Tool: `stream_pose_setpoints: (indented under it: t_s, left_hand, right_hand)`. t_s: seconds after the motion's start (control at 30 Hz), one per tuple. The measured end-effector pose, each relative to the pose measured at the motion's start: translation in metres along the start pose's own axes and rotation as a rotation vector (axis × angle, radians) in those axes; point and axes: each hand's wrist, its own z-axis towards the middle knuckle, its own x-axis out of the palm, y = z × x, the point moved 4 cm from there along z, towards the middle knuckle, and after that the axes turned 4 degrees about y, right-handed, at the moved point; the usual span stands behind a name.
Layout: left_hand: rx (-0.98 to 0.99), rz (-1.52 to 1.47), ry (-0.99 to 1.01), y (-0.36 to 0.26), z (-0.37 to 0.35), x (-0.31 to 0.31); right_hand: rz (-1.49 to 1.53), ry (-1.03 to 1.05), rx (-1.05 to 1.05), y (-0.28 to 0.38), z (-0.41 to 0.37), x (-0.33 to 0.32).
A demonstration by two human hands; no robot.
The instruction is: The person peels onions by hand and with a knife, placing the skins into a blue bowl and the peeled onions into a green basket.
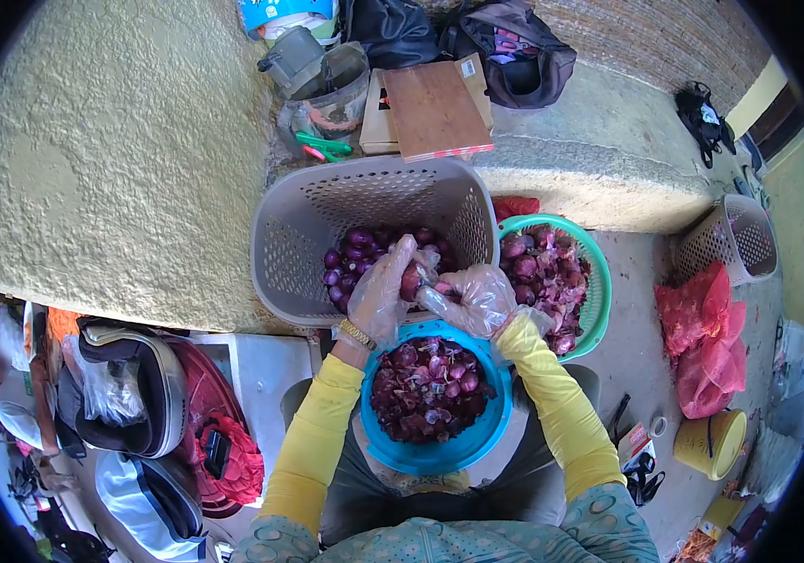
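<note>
My left hand [381, 296], in a clear plastic glove, is closed round a red onion [410, 283]. Close beside it, my right hand [482, 298], gloved the same way, has its fingers curled in at the onion; whether a small tool sits in them is hidden. Both hands are over the near rim of a grey perforated basket [280, 235], which has shiny purple onions [357, 246] at its bottom. Below the hands, a blue basin [439, 460] between my knees holds onion skins and pieces [428, 389]. To the right, a green basket [601, 300] contains onions with dry, loose skins [552, 272].
A brown board [439, 108] lies on boxes behind the grey basket, near a dark backpack [519, 56]. Red mesh sacks [702, 328], a yellow bucket [710, 446] and another basket [730, 239] stand right. A textured wall [120, 169] and several bags [134, 385] are left.
</note>
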Motion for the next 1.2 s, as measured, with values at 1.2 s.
stream_pose_setpoints:
  t_s: [1.2]
  left_hand:
    - [-0.042, 0.191, -0.034, 0.004, -0.001, -0.011]
  right_hand:
    - [-0.125, -0.080, -0.045, -0.001, 0.002, -0.006]
